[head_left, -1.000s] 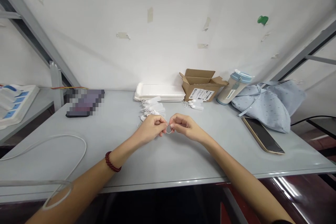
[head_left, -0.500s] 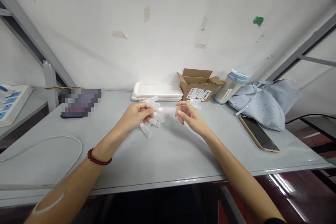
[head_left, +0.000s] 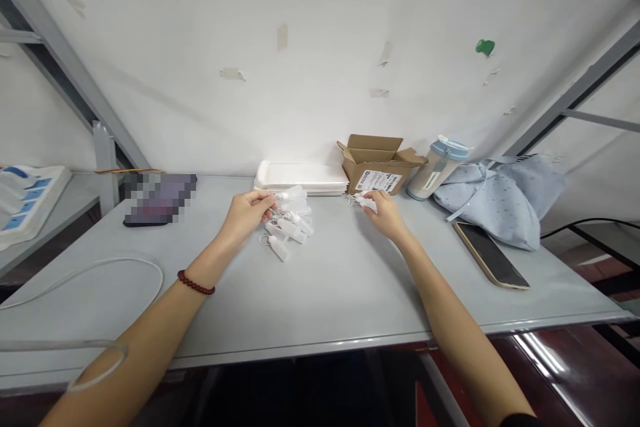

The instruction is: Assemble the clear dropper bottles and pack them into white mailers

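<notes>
My left hand (head_left: 246, 211) reaches to a pile of small white plastic pieces with thin loops (head_left: 287, 225) in the middle of the grey table (head_left: 320, 293); its fingers pinch one piece at the pile's far edge. My right hand (head_left: 383, 211) is stretched toward a second, smaller cluster of white pieces (head_left: 361, 201) in front of the open cardboard box (head_left: 379, 163). Its fingertips close on one of those pieces. A red bead bracelet sits on my left wrist.
A stack of white trays (head_left: 301, 177) lies against the back wall. A lidded cup (head_left: 437, 167), a blue cloth bag (head_left: 500, 200) and a phone (head_left: 490, 255) are at the right. A dark pixelated object (head_left: 159, 198) and clear tubing (head_left: 100, 273) lie at the left.
My hands were together near the table's middle over a small loop. They moved apart and away from me: the left to the central pile, the right to the cluster by the box.
</notes>
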The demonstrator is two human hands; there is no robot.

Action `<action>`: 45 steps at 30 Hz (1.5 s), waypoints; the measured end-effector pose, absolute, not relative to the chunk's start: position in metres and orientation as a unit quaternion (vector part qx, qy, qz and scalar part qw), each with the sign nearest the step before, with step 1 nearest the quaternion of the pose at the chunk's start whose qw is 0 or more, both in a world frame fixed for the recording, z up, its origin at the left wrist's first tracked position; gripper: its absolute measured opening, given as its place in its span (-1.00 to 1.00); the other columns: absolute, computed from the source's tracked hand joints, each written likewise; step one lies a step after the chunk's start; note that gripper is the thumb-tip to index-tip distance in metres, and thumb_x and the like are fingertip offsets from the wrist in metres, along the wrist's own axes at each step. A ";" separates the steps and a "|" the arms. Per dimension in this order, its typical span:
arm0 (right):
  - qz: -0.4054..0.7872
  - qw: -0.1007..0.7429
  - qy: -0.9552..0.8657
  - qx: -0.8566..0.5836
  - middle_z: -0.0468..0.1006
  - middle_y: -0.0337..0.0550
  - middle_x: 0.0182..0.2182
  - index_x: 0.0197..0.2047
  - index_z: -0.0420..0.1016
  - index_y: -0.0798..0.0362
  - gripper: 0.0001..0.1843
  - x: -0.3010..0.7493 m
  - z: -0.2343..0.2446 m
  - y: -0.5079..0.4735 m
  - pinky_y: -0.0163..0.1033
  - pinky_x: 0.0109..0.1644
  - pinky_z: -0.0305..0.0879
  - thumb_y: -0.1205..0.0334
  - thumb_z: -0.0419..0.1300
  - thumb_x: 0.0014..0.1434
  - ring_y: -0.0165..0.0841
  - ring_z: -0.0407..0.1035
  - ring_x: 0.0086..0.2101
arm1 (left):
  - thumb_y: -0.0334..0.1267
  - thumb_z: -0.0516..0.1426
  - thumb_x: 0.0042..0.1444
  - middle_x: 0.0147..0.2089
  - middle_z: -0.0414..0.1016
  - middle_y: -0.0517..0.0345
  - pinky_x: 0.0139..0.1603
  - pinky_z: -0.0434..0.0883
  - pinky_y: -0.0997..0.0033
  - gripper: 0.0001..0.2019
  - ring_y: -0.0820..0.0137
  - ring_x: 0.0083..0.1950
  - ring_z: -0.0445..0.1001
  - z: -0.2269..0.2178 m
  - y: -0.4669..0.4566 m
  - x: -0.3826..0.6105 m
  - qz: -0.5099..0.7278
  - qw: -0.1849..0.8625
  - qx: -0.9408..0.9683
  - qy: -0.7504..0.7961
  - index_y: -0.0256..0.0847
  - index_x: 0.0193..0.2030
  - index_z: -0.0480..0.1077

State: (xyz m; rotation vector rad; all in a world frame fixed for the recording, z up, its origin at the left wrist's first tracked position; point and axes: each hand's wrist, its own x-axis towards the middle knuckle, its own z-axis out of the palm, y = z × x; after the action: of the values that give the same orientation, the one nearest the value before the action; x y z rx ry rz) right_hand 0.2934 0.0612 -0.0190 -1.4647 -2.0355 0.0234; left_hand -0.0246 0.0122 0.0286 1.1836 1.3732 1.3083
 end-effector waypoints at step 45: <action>0.397 0.362 -0.742 -0.402 0.53 -0.13 -0.26 -0.22 0.48 0.06 -0.76 0.224 0.031 -0.006 -0.21 -0.16 0.29 0.09 0.19 0.12 -0.33 0.39 -0.25 | -0.15 0.05 0.14 -0.29 0.51 0.11 -0.30 0.33 0.40 -0.65 0.40 -0.40 0.42 0.013 -0.030 0.027 0.424 0.230 0.710 0.512 -0.21 0.02 0.38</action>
State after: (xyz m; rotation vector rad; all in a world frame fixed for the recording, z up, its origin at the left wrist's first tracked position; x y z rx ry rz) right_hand 0.2241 -0.0055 0.0305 -1.0354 -1.9101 1.0234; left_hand 0.0267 -0.0299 0.0130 1.9532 1.4095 1.1674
